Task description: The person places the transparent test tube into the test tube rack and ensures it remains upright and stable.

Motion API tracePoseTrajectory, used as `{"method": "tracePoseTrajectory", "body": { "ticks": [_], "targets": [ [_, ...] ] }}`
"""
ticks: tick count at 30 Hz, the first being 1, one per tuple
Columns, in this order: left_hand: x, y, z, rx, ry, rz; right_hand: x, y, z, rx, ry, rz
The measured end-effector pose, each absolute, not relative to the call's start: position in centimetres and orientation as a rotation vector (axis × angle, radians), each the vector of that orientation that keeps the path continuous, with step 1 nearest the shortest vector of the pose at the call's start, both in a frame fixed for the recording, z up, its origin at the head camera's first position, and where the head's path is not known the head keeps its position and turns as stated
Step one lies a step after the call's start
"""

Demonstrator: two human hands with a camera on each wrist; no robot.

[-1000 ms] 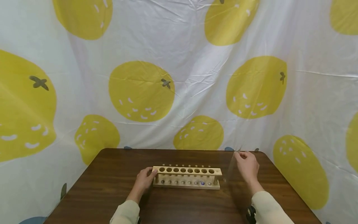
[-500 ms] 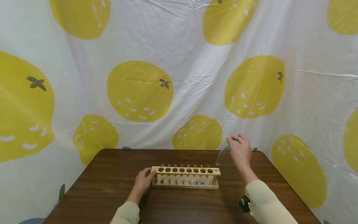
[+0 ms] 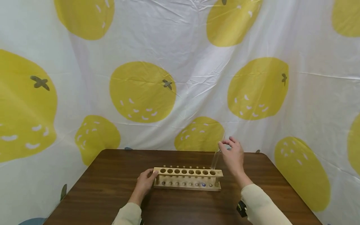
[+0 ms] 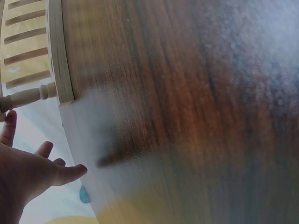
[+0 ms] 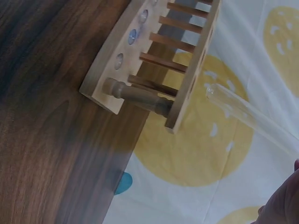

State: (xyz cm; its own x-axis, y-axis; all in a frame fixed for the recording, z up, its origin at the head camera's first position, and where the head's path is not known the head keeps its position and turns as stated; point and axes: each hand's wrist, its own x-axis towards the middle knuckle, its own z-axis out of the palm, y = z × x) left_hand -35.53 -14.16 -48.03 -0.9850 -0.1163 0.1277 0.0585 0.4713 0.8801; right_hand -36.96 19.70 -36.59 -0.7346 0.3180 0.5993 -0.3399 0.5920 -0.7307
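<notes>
A pale wooden test tube rack stands on the brown table, its upper bar pierced by a row of round holes. My left hand rests at the rack's left end, thumb tip on the end of the upper bar. In the left wrist view the other fingers hang loose beyond the rack. My right hand pinches a clear glass test tube between thumb and fingertips. Tilted, the tube has its rounded lower end close over the bar's right end; the right wrist view shows it apart from the bar.
Short wooden pegs line the rack's back. Its base has shallow round hollows, and a blue spot shows in one near the right end. Beyond the table's far edge hangs a white curtain with yellow fruit prints.
My right hand has come up and left, carrying the test tube from beside the rack to over its right end. The left hand and the rack stay as they were.
</notes>
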Motion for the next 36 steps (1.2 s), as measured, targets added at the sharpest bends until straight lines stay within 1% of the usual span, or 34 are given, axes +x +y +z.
{"method": "tracePoseTrajectory", "body": {
  "ticks": [18,36],
  "targets": [
    [-35.6,-14.1,-48.0,0.042,-2.523,-1.555,-36.7,19.5,-39.2,0.102,-2.191,1.064],
    [-35.4,-14.1,-47.8,0.06,-2.539,-1.583,-36.2,19.9,-42.8,0.14,-2.338,1.035]
  ]
}}
